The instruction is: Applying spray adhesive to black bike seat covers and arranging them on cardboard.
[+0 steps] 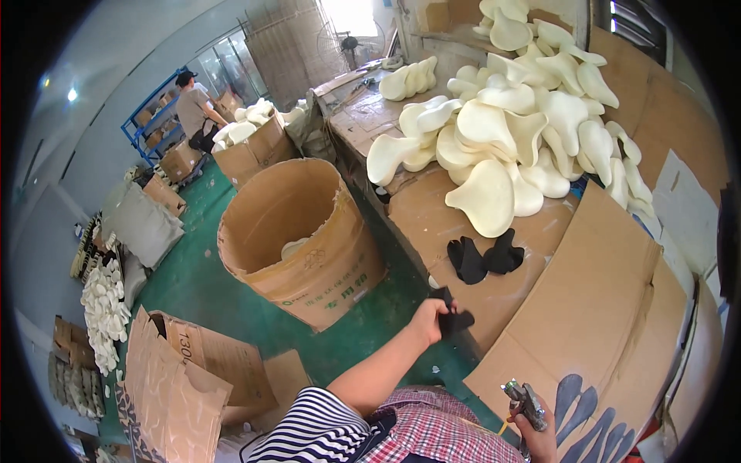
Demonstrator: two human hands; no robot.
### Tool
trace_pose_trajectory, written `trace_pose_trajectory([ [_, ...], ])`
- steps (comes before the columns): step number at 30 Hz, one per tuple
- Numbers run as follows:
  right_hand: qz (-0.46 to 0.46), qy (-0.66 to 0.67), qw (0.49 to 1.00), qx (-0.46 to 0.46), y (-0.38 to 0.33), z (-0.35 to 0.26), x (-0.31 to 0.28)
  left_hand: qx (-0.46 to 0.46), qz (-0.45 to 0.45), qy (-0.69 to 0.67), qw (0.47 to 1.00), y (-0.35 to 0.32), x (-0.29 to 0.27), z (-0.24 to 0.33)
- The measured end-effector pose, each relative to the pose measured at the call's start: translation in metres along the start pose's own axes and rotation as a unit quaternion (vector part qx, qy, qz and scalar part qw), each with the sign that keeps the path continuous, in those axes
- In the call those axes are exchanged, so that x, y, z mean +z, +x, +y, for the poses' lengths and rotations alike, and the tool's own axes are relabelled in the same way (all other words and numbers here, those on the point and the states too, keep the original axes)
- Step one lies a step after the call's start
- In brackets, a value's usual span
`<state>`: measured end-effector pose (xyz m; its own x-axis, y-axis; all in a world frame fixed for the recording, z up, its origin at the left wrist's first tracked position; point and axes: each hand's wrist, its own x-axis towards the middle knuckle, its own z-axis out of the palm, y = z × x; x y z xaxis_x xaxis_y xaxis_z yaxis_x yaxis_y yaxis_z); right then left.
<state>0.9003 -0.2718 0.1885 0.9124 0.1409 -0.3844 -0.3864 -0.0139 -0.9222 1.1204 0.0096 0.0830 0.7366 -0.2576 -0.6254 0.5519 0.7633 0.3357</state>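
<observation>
- At the near edge of the cardboard-covered workbench [432, 224], just below the middle of the view, a small black fabric piece [454, 318] with rounded lobes is pinched in the left hand [431, 316].
- It looks flat, dark and matte, partly hidden by the fingers; its full outline cannot be told.
- Left hand: closed around the black piece, with the bare forearm stretching up and forward from a striped sleeve [309, 428] at the lower edge.
- Right hand [540, 436]: low at the bottom right, fingers wrapped around a small metal spray gun [526, 403] whose nozzle points up and left.
- Beside that hand, a tilted cardboard sheet [610, 309] carries dark blue sprayed outlines [583, 420] of long petal shapes.
- Farther up the bench, two more black pieces [485, 257] lie side by side, touching, flat on the cardboard.
- Beyond them, a large heap of cream foam pads [509, 123] covers the bench top, overlapping one another.
- Left of the bench, a round cardboard drum [309, 255] stands open on the green floor [201, 285], with one cream pad inside.
- Torn cardboard boxes [185, 378] lie at the lower left.
- Far back on the left, another person [193, 112] bends beside boxes of cream pads.
</observation>
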Motion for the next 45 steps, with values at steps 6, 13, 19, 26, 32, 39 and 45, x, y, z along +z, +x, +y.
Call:
trace_pose_trajectory([
  [6,0.017,0.008,0.997,-0.068,-0.051,0.035,-0.005,-0.041,-0.017,0.189,0.981,-0.076,-0.012,-0.061],
  [13,0.067,-0.029,0.996,-0.048,-0.132,0.059,-0.012,0.116,-0.194,0.511,0.829,-0.137,0.019,-0.118],
  [19,0.109,0.019,0.993,0.036,-0.159,0.073,-0.017,0.29,-0.303,0.679,0.602,-0.174,0.037,-0.159],
  [26,0.039,0.045,0.994,-0.091,-0.145,0.128,-0.027,0.308,-0.337,0.76,0.462,-0.212,0.007,-0.214],
  [32,-0.003,0.041,0.995,-0.093,-0.144,0.118,-0.025,0.292,-0.383,0.774,0.411,-0.218,-0.008,-0.237],
  [39,0.002,0.037,0.996,-0.086,-0.139,0.122,-0.029,0.32,-0.392,0.736,0.449,-0.221,-0.002,-0.233],
  [45,0.007,0.014,0.995,-0.098,-0.14,0.124,-0.032,0.349,-0.416,0.713,0.443,-0.223,0.006,-0.233],
])
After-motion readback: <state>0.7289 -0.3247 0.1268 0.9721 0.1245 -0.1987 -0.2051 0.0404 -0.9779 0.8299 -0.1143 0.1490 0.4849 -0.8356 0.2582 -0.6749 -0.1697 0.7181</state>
